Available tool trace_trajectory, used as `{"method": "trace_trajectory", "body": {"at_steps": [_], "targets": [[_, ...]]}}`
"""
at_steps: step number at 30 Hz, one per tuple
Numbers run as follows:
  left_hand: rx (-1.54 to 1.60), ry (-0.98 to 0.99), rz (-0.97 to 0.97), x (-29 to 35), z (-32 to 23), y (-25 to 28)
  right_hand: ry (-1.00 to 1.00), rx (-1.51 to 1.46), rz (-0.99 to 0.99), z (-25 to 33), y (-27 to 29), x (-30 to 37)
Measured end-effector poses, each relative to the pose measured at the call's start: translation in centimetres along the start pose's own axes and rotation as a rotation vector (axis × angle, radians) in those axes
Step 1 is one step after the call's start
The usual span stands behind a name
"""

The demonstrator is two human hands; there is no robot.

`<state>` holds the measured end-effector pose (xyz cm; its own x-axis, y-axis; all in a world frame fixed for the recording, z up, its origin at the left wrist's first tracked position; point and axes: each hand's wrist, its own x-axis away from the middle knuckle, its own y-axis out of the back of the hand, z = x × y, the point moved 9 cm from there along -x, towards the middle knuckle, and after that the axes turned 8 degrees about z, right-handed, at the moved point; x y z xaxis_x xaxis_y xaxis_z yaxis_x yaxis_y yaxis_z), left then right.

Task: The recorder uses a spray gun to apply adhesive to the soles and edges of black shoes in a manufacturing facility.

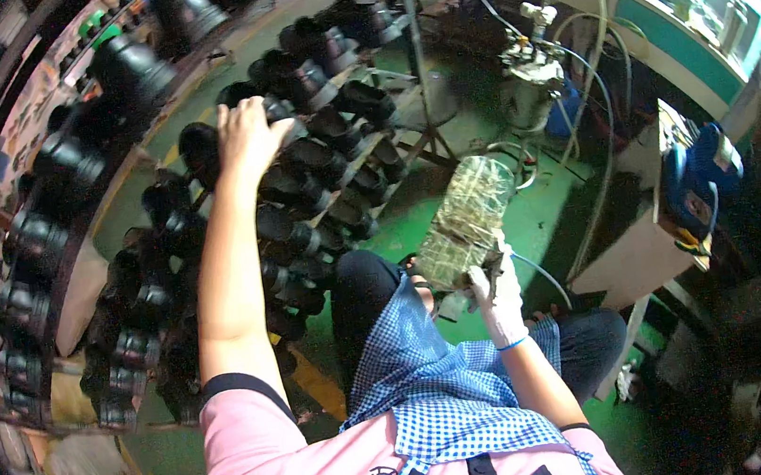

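My bare left hand [247,140] reaches out over the rows of black boots [307,166], its thumb spread from the fingers. A dark boot lies just beyond the fingertips; contact with it cannot be made out. In a white glove, my right hand [501,306] closes around a small dark tool [494,269], perhaps a spray gun, mostly hidden by the fingers. Beside that hand a thin pale blue hose [541,267] curves away. Just beyond the glove is an oblong block [468,217] wrapped in shiny, yellowish clear film or tape.
More black boots [28,233] fill a rack on the left. A metal pot [533,86] with valves and hoses stands ahead on the right. A bench [710,55] is behind it. Nearer, a blue case [700,170] rests on a white cabinet [629,250]. The floor [417,223] is green.
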<state>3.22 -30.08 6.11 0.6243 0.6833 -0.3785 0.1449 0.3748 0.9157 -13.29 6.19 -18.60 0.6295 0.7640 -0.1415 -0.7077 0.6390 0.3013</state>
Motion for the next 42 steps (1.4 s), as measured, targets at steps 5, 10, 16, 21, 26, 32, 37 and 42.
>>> {"method": "trace_trajectory", "body": {"at_steps": [5,10,16,21,26,32,37,42], "targets": [[0.443,-0.175,0.015,5.7,-6.7,5.7,-0.001,0.064,-0.038,0.6,0.4,0.8],[0.545,-0.473,0.057,15.0,-13.5,9.7,0.085,0.073,-0.105,0.5,0.5,0.3],[0.728,-0.899,0.223,15.3,-22.7,5.4,-0.045,0.099,-0.075,0.4,2.3,0.7],[0.669,-0.962,0.431,18.2,-24.5,0.8,-0.239,0.007,0.004,0.3,4.0,1.2],[0.547,-0.897,0.322,18.9,-24.2,3.0,-0.029,0.337,-0.074,-2.1,2.0,1.5],[0.287,-1.072,0.333,19.8,-25.0,4.1,-0.179,-0.358,-0.089,-1.3,4.9,2.8],[0.201,-1.130,0.360,19.3,-25.7,4.3,-0.142,-0.358,0.096,-0.3,4.6,1.5],[0.051,-1.233,0.296,19.6,-25.6,3.5,-0.077,-0.604,-0.096,1.2,4.9,0.1]]}}
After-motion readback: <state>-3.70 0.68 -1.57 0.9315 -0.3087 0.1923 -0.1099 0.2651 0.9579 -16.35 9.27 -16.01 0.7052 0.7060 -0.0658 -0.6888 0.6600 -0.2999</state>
